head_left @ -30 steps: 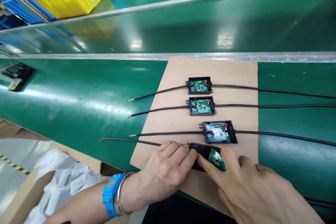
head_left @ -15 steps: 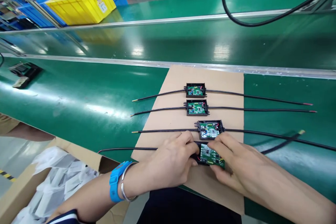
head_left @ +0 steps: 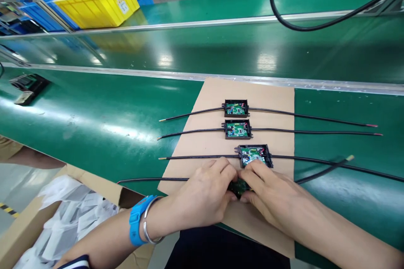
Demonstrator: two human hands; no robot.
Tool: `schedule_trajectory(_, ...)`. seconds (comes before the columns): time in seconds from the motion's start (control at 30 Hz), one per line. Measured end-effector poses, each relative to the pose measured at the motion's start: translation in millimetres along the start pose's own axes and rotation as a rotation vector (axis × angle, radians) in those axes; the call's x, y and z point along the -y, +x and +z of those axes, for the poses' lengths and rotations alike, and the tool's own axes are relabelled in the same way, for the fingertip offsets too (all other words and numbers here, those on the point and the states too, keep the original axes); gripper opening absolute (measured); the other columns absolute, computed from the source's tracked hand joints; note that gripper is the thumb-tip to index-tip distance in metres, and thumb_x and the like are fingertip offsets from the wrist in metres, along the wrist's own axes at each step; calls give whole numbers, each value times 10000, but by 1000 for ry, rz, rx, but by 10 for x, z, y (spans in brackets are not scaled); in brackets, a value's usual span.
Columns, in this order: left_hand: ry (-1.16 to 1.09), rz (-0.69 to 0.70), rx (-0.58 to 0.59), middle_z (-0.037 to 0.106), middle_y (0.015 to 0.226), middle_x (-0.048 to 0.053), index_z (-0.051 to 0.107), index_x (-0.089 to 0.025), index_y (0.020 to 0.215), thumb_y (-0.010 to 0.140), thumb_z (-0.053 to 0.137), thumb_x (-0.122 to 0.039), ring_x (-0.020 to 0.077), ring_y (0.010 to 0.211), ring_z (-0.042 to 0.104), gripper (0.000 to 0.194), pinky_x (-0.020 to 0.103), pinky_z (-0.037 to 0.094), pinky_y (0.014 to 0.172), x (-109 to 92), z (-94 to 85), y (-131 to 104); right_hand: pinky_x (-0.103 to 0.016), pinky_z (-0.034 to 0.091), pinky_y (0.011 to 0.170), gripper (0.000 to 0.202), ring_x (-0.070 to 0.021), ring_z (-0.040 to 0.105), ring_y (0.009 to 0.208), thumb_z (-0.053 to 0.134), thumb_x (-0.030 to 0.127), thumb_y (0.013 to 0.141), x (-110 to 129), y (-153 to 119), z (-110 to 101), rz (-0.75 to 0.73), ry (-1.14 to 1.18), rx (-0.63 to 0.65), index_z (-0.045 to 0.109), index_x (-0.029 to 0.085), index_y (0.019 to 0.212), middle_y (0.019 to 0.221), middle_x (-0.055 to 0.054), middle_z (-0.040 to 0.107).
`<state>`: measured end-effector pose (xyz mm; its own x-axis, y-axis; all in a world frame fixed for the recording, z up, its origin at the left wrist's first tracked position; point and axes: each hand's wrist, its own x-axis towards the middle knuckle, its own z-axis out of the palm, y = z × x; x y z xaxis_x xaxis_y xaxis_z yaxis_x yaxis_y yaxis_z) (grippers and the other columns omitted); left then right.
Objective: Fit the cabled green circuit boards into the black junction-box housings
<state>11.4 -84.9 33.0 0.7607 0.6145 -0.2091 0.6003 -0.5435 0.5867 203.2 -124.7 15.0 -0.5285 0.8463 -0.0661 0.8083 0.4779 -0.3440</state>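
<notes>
I have the circuit board [head_left: 239, 187] between both hands' fingertips, neither nearer. My right hand [head_left: 271, 189] pinches its far and near edges; my left hand's [head_left: 202, 191] grip and the board's long axis I can't tell.

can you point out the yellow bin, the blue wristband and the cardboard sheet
Yellow bin [head_left: 94, 7]: head view, on its long front side wall
Blue wristband [head_left: 136, 222]: head view, on the band around the left wrist
Cardboard sheet [head_left: 268, 227]: head view, on its bare near part
</notes>
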Motion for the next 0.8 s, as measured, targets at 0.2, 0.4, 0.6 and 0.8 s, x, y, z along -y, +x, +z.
schedule_trajectory(0.2,-54,-46,-18,481,1082,71,422,-179,1077,775,544,-113,228,957,492,332,393,487,781,-5,-1,-16,-366,497,590,148,-222,591,710,590,81,763,88,-24,52,70,6,-123,547,182,863,836,-38,528)
schedule_trajectory(0.4,-31,-13,-23,479,1080,78,440,-161,1117,765,529,-106,228,984,485,368,392,491,835,-35,-11,-23,-348,505,648,68,-199,591,753,530,129,840,107,-74,148,51,23,-300,549,183,876,909,-58,575)
schedule_trajectory(0.6,-1,19,-23,503,1080,57,490,-180,1122,760,554,-137,219,991,497,370,391,481,868,-35,-2,-1,-355,529,704,239,-199,581,829,452,91,819,39,-124,-27,-6,150,-93,511,202,1023,991,-69,548)
schedule_trajectory(0.8,-8,45,-61,529,1053,22,529,-197,1107,790,629,-267,198,947,535,340,361,494,830,-5,12,52,-349,501,718,196,-189,546,819,459,59,848,-154,-104,19,-116,208,-59,509,218,950,908,-30,551)
